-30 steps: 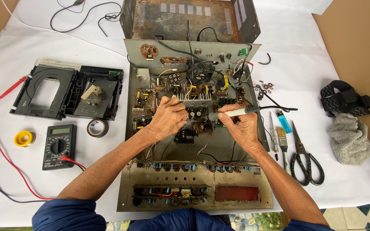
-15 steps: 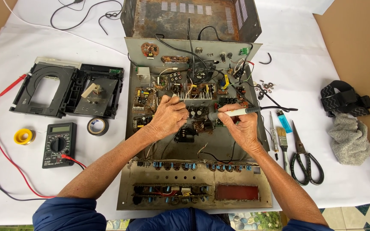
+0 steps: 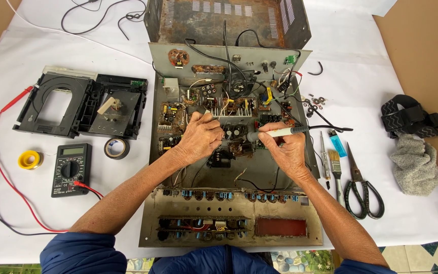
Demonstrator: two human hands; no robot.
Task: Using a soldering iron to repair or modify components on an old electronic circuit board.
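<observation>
Head view. Opened amplifier chassis (image 3: 259, 167), centre of white-covered table (image 3: 36, 203). Left hand (image 3: 200, 138): fingers curled, pressing on the circuit boards (image 3: 229, 109). Right hand (image 3: 284, 152): clamped around soldering iron (image 3: 275, 133), tip pointing to 9 o'clock. Multimeter (image 3: 70, 169) at 9 o'clock of the hands; scissors (image 3: 361, 189) at 3 o'clock.

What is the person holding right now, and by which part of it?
The right hand holds a soldering iron by its pale handle, tip pointing left over the circuit boards. The left hand rests curled on the boards; whether it grips anything cannot be told.
</observation>
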